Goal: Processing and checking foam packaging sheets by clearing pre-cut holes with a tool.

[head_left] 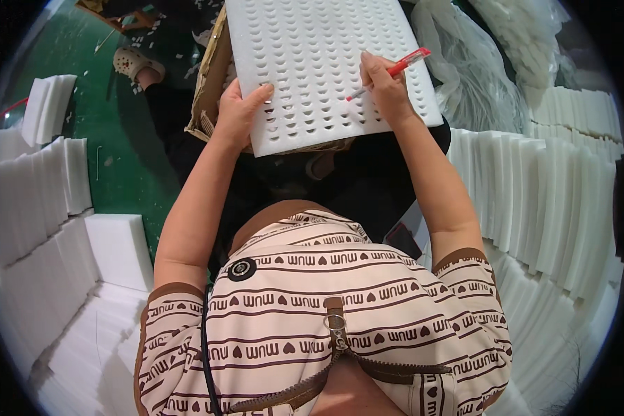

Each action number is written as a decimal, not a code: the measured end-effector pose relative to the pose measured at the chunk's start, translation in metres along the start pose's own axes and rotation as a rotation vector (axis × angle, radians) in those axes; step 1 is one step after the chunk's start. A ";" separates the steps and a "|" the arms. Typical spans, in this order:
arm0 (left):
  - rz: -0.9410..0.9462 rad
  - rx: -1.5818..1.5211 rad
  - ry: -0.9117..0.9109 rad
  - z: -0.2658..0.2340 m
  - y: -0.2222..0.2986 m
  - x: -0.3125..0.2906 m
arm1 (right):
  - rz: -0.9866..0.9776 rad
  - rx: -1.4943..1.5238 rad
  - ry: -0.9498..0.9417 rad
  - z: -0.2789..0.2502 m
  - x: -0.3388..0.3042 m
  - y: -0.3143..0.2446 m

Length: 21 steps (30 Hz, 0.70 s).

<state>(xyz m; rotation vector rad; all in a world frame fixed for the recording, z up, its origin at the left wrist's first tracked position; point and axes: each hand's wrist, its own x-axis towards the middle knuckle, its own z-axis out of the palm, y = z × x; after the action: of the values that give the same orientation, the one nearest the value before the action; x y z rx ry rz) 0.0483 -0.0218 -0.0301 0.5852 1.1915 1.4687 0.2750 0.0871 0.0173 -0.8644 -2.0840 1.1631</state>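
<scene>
A white foam sheet (305, 142) with rows of half-moon cuts lies tilted across an open cardboard box in front of me. My left hand (240, 109) grips the sheet's left edge, its thumb on top and the other fingers hidden beneath. In my right hand (387, 87) is a red pen (409, 61), its tip pointing left and down at the cuts near the sheet's middle. Whether the tip touches the foam I cannot tell. Some cuts at the lower left look darker, like open holes.
The cardboard box (204, 90) stands under the sheet. Stacks of white foam sheets (534, 194) rise at my right, and more foam stacks (31, 201) at my left. Clear plastic bags (464, 62) lie at the far right. Foam scraps dot the green floor (118, 166).
</scene>
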 end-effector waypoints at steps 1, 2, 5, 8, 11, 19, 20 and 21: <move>-0.007 -0.005 0.005 0.000 0.001 0.000 | 0.028 0.114 0.026 0.000 0.000 0.000; -0.015 -0.011 0.009 -0.001 0.002 -0.001 | 0.056 0.228 0.052 0.000 -0.001 0.001; -0.015 0.000 -0.007 0.006 0.005 0.001 | -0.086 0.160 0.075 0.010 -0.006 0.023; 0.023 0.052 -0.019 0.009 0.008 0.000 | -0.393 -0.725 -0.056 0.031 -0.011 0.020; 0.005 0.031 -0.016 0.003 0.009 0.000 | -0.142 -0.549 -0.160 0.021 -0.007 0.010; -0.045 -0.005 -0.023 -0.005 0.007 -0.005 | 0.191 0.955 0.450 -0.012 0.004 0.014; -0.029 -0.012 -0.032 -0.007 0.007 -0.005 | 0.182 0.994 0.453 -0.013 0.004 0.010; -0.012 -0.019 -0.042 -0.009 0.007 -0.006 | 0.172 1.033 0.455 -0.015 0.003 0.005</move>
<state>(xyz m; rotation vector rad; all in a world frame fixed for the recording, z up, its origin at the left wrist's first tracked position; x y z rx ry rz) 0.0389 -0.0294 -0.0258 0.5922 1.1455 1.4492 0.2859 0.0987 0.0202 -0.6806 -0.8434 1.6754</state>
